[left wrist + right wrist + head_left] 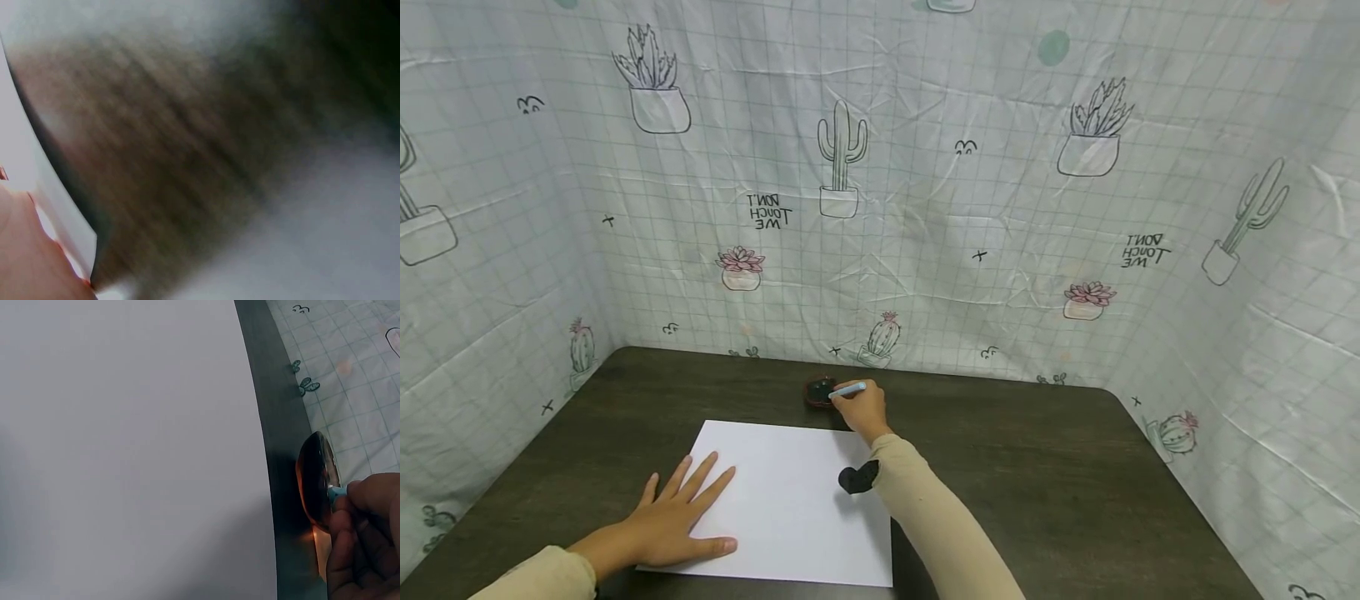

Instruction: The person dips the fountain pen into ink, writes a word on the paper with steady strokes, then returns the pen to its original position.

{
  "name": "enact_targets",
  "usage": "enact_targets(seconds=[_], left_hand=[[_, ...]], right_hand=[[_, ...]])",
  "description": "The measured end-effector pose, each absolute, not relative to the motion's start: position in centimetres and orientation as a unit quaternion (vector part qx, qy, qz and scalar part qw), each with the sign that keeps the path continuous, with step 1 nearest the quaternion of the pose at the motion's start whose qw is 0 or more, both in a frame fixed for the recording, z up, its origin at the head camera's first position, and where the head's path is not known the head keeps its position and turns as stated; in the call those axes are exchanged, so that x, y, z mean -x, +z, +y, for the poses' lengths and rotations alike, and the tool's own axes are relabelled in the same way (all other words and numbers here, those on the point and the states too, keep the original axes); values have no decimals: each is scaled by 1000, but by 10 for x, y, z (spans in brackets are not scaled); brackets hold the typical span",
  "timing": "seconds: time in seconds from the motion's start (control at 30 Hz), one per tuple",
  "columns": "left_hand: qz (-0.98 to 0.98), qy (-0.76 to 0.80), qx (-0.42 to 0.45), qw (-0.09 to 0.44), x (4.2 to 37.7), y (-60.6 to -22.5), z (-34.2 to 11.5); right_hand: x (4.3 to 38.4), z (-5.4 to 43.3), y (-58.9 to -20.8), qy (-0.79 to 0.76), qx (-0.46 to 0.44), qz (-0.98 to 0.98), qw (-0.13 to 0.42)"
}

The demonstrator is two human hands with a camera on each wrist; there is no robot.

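Note:
A white sheet of paper (790,517) lies on the dark table. My left hand (672,525) rests on the paper's left side with its fingers straight and spread. Only part of that hand (28,250) shows at the lower left of the left wrist view. Behind the sheet, my right hand (862,412) pinches a slim light blue pen-like stick (852,389). Its lower end is at a small dark, shiny dish (815,392) with a reddish rim. In the right wrist view, the fingers partly hide both the stick (336,491) and the dish (314,478).
The dark wooden table (1037,475) extends to both sides of the paper. A white cloth (925,217) printed with cacti and a grid hangs behind it and along both sides. A black strap piece (858,477) sits at the right wrist, over the paper.

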State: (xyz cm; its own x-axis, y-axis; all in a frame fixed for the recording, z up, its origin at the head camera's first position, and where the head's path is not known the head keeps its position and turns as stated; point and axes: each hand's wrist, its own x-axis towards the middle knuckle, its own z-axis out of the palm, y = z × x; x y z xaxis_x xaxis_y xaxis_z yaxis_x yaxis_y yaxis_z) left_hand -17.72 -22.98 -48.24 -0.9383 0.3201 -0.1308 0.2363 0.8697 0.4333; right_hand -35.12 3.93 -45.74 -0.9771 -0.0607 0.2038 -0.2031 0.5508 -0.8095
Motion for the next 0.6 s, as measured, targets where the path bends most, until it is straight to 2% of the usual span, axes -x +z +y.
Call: enact_targets(seconds=[0.37, 0.6], left_hand=[[959, 221, -152, 87, 179, -486, -232], [959, 218, -148, 101, 176, -480, -229]], right_hand=[[347, 29, -456, 457, -95, -880, 84], [347, 25, -456, 460, -93, -879, 84]])
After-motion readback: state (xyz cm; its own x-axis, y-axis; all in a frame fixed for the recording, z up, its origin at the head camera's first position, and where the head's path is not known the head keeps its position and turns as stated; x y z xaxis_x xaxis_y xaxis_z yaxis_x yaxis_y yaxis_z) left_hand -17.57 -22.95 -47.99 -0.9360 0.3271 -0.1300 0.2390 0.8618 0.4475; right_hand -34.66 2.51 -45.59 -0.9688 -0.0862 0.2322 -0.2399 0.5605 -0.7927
